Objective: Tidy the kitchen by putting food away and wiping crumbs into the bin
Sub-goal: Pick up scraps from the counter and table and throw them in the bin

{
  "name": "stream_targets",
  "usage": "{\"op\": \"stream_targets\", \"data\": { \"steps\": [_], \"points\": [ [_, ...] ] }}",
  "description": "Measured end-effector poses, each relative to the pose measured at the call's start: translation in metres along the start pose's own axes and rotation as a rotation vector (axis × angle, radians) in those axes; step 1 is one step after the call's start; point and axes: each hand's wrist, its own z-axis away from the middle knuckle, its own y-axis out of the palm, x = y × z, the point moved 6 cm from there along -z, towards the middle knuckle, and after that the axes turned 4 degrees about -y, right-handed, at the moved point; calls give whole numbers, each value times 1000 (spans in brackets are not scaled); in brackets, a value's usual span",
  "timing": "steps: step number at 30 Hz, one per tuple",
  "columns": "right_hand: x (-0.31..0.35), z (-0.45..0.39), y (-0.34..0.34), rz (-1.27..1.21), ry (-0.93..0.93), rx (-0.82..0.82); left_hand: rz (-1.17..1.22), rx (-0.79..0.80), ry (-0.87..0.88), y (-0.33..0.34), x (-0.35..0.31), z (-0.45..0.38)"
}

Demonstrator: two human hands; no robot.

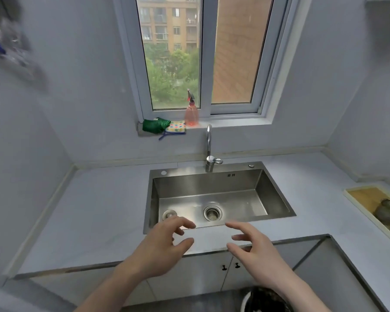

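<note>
Both hands hover above the counter edge before the sink, left hand and right hand released, fingers loosely spread, grasping nothing. The bin sits on the floor below the right arm.

Two bare hands, the left hand and the right hand. Beyond them: one stainless steel sink, one curved chrome tap, one pink plastic spray bottle, two folded cloths, one green cloth, one spotted yellow cloth. Far right: one wooden chopping board.

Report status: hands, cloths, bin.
Left hand and right hand open, empty, over counter edge. Cloths untouched on windowsill. Bin below, partly hidden. Nothing in the way.
</note>
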Motion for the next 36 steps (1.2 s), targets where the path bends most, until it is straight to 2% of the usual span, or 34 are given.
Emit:
{"op": "stream_targets", "data": {
  "steps": [4, 8, 16, 21, 30, 36],
  "points": [
    [30, 6, -7, 21, -9, -79, -61, 31, 111, -26, -3, -7],
    [56, 12, -40, 58, -49, -174, -127, 45, 252, -47, -36, -24],
    [98, 48, -154, 174, -120, -427, -275, 46, 567, -48, -165, -64],
    [103, 80, -225, 255, -114, -538, -283, 22, 712, -29, -254, -71],
    [87, 117, -329, 308, -144, -643, -227, -8, 838, 9, -368, -85],
    [40, 138, -363, 246, -77, -690, -197, 35, 834, 58, -378, -107]
  ]
}}
